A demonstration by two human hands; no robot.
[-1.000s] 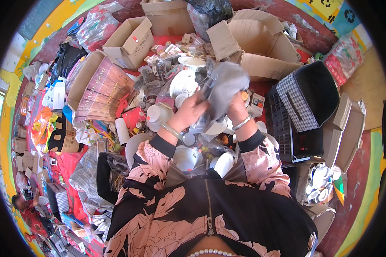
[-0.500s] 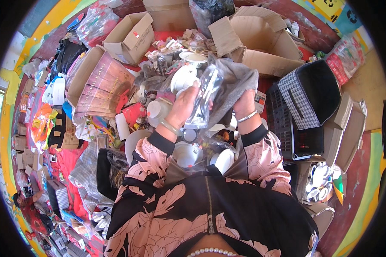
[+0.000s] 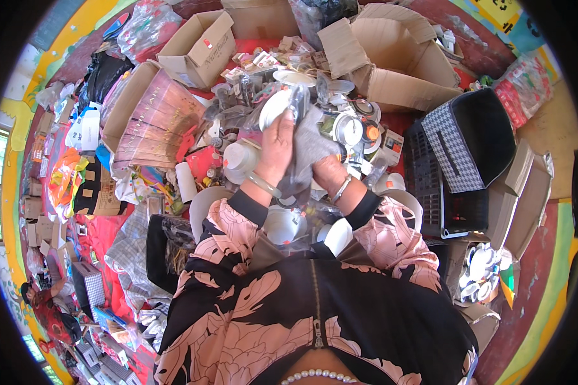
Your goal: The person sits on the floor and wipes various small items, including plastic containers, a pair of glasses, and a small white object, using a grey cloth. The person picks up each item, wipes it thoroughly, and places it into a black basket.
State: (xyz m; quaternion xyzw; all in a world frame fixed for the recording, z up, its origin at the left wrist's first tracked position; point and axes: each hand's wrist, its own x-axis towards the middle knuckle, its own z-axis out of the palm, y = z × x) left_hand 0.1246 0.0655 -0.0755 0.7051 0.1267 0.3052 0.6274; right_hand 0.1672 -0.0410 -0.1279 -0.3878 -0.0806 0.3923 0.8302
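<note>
Over a heap of household goods, my left hand (image 3: pixel 278 149) is closed on a clear plastic packet (image 3: pixel 298 99), whose contents are mostly covered now. A grey cloth (image 3: pixel 307 138) lies against the packet's right side and partly hides it. My right hand (image 3: pixel 331 174) is closed on the lower part of this cloth, its fingertips hidden. Just behind my left fingers lies a white dish (image 3: pixel 273 110). Below the hands stands a white bowl (image 3: pixel 285 226), while white cups (image 3: pixel 239 158) sit left of my left wrist. Right of the cloth is a round white-topped container (image 3: pixel 348 130).
Open cardboard boxes stand at the back left (image 3: pixel 198 51) and back right (image 3: pixel 398 64). A black bin with a checked side (image 3: pixel 459 144) is at the right. Farther left, a person (image 3: pixel 50 314) in a dark red top is near boxes. A plaid sheet (image 3: pixel 133 256) lies left.
My right hand has moved left and down, bringing the grey cloth against the plastic packet. Containers formerly behind the cloth are now visible. My left hand has shifted slightly left and keeps its hold.
</note>
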